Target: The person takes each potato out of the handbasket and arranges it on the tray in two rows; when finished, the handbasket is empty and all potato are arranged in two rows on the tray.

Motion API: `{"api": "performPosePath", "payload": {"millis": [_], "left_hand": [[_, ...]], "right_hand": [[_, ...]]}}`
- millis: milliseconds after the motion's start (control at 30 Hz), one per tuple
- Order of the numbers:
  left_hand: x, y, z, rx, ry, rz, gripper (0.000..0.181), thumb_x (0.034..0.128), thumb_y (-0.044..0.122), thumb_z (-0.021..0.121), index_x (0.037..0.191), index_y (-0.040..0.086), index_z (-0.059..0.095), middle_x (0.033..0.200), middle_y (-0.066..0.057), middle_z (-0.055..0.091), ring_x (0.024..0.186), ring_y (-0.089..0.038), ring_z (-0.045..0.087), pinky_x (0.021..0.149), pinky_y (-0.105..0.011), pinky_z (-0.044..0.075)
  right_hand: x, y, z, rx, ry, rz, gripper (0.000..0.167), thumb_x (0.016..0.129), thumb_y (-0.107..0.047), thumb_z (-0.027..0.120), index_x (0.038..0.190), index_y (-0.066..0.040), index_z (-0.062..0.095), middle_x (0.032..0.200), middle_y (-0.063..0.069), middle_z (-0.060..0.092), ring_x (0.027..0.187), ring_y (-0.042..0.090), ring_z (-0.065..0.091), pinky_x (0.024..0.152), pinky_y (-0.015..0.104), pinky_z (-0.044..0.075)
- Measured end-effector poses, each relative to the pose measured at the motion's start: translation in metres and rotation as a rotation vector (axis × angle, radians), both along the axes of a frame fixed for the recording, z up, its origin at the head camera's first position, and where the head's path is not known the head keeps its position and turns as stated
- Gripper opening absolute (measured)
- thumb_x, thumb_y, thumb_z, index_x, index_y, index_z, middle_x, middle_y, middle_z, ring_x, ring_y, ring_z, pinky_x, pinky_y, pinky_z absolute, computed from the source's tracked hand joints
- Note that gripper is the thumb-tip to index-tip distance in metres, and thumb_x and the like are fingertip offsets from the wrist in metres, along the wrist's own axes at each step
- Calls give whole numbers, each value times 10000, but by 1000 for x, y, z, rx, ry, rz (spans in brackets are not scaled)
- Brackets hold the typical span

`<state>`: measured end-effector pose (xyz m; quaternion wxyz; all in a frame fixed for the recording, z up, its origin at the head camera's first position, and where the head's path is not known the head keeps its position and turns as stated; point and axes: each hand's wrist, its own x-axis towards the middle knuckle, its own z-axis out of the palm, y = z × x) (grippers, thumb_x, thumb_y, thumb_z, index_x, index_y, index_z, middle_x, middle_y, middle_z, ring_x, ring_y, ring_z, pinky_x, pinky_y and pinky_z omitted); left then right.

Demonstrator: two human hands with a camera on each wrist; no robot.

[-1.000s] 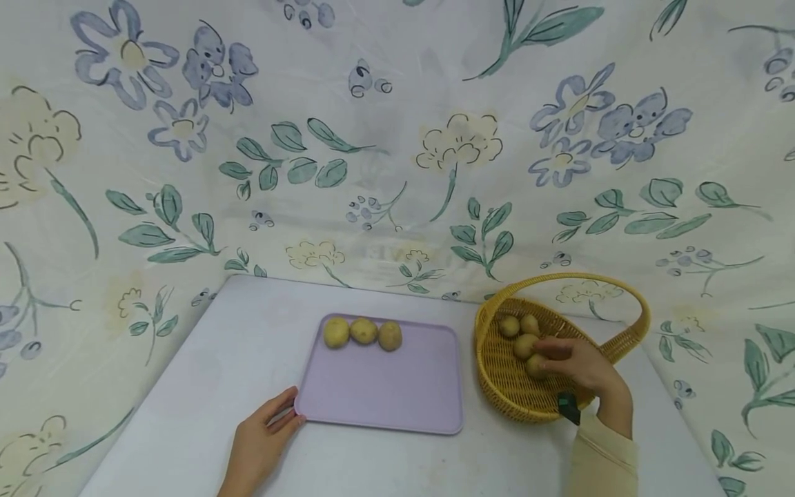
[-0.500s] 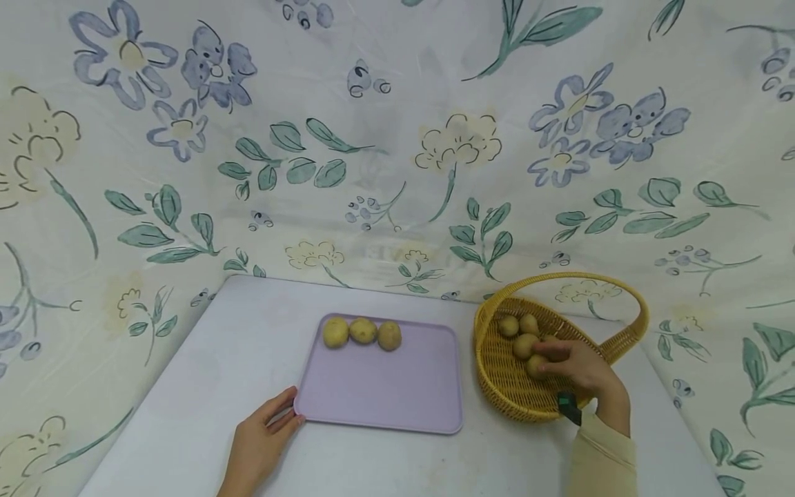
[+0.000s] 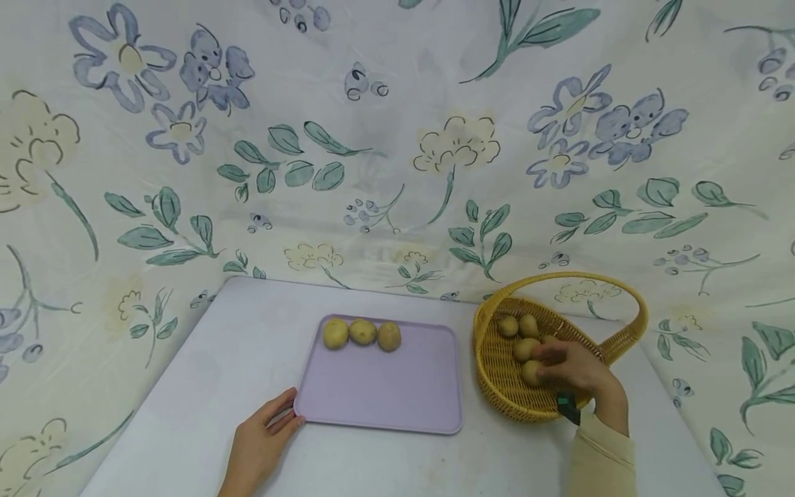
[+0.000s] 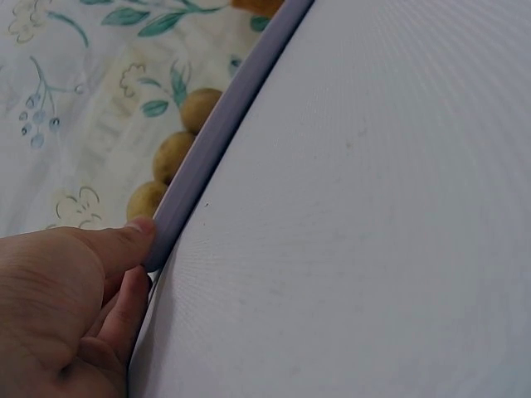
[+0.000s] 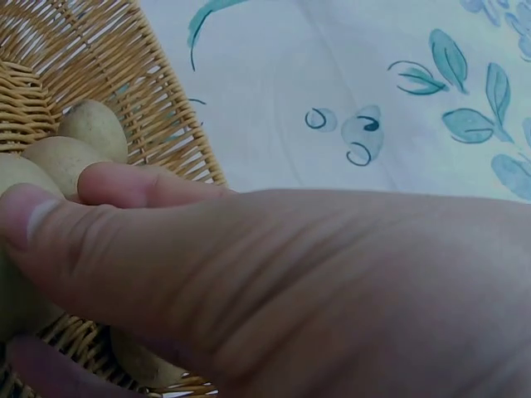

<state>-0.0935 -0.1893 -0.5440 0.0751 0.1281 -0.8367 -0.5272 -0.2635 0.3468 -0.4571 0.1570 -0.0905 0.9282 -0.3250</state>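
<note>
At the near left corner of a lilac tray (image 3: 385, 393), my left hand (image 3: 257, 442) holds the rim. In the left wrist view the thumb (image 4: 133, 240) presses on the rim, with fingers around the corner. Three potatoes (image 3: 363, 331) lie in a row along the tray's far left side. My right hand (image 3: 580, 373) reaches into a yellow wicker basket (image 3: 499, 390) and grips a potato (image 3: 531, 373) between thumb and fingers. Other potatoes (image 5: 93, 131) lie beside that hand in the basket; the palm partly hides some.
The basket's tall arched handle (image 3: 574, 276) rises over its far side. Tray and basket stand side by side on a white table (image 3: 248, 345). Behind and to the sides hangs a floral cloth (image 3: 397, 172).
The potato at my right fingertips has shifted slightly toward the near side of the basket. My left hand and the tray have stayed put.
</note>
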Motion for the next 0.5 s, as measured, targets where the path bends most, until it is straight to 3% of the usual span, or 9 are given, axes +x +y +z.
{"api": "performPosePath", "payload": {"millis": [233,500], "left_hand": [[2,1,1,-3,-22,5,556,885,34,781,1408,21,593,1401,-205,630,1175,-288,697,931,-154,607],[0,1,0,-1,10,9,552,872,11,786,1392,0,602,1390,-205,637,1166,-288,700,908,-113,599]], "right_hand": [[1,-1,1,30,-38,22,442,863,-273,823,1244,-79,708,1208,146,715,1098,272,654,806,303,601],[-1,-2,2,124,6,56,405,841,-341,830,1192,-154,753,1244,143,688,1152,289,600,885,341,557]]}}
